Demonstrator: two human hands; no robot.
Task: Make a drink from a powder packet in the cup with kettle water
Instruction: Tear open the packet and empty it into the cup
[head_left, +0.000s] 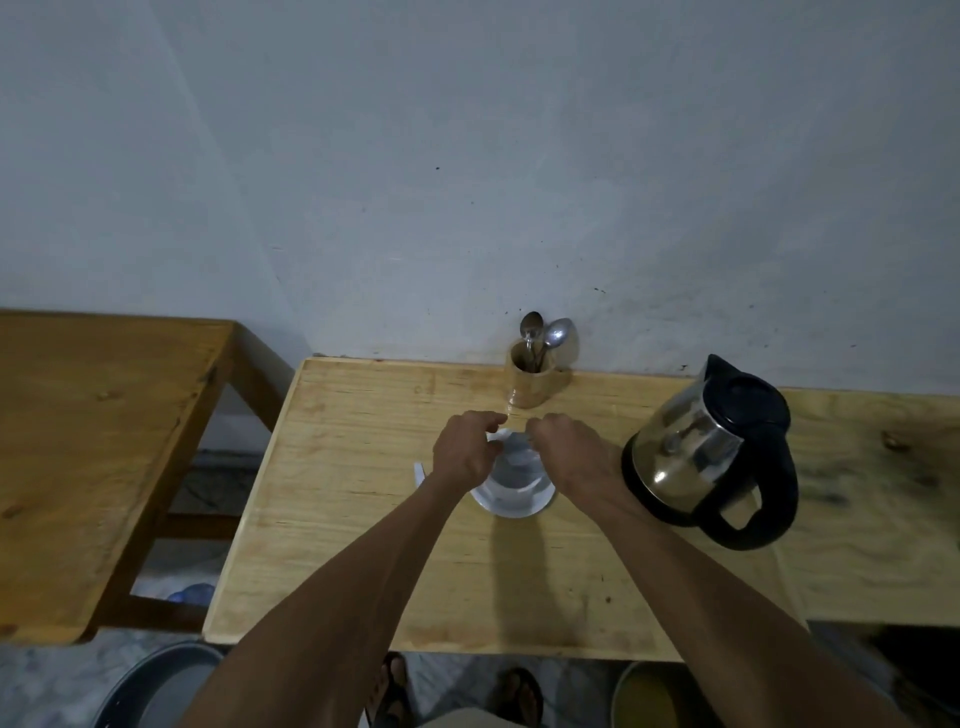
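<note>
You are at the packet step. Your left hand (464, 451) and right hand (570, 451) meet above the cup (514, 486), which stands on the table (363, 519) just left of the kettle (711, 452). Both hands pinch something small and pale, probably the packet (503, 435); it is too hidden to confirm. Next, tear or tip it over the cup's mouth, then reach for the kettle.

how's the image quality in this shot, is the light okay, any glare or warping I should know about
Head view: dim, soft indoor light; the cup casts a long shadow toward the viewer. Bright reflections streak the steel kettle. Wide-angle warping bends the table edges. Both hands look slightly soft, and what they pinch over the cup is too small to make out.
</note>
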